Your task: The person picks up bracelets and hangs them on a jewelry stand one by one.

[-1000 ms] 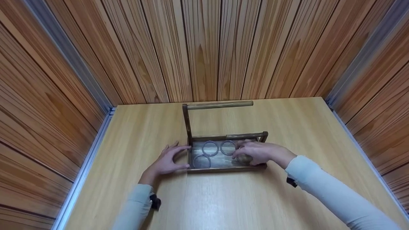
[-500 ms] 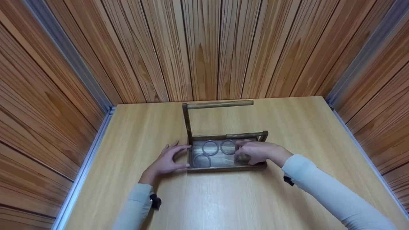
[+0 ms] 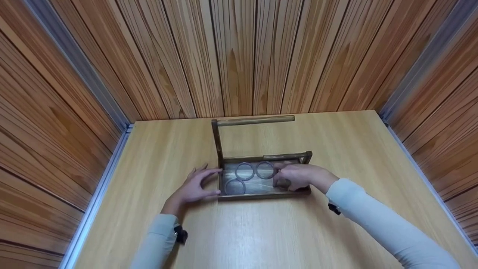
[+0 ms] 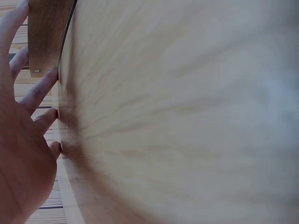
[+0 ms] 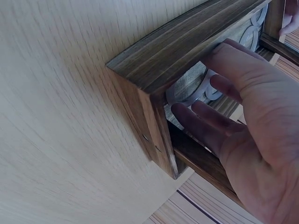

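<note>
A dark wooden box (image 3: 257, 197) with a raised handle frame stands on the table, several flat greyish rings inside. At its left end, my left hand (image 3: 196, 186) rests against the wall with thumb and fingers spread. Its fairly straight fingers touch the wood in the left wrist view. My right hand (image 3: 297, 176) reaches into the box's right end. In the right wrist view, its slightly bent fingertips are at a ring (image 5: 198, 95) low in the box, partly hidden by the fingers; a pinch on it is not plainly visible. Another ring (image 3: 245, 171) lies left of this hand.
The handle's upper bar (image 3: 257, 120) juts out from the left post (image 3: 217, 140) above the back of the box. A lower rail (image 3: 285, 156) runs along the back right. Wood-panelled walls (image 3: 239, 56) border the light wooden table (image 3: 168, 149).
My right hand has shifted slightly within the right end of the box, its forearm drawing a little left. The left hand stays in place at the left end.
</note>
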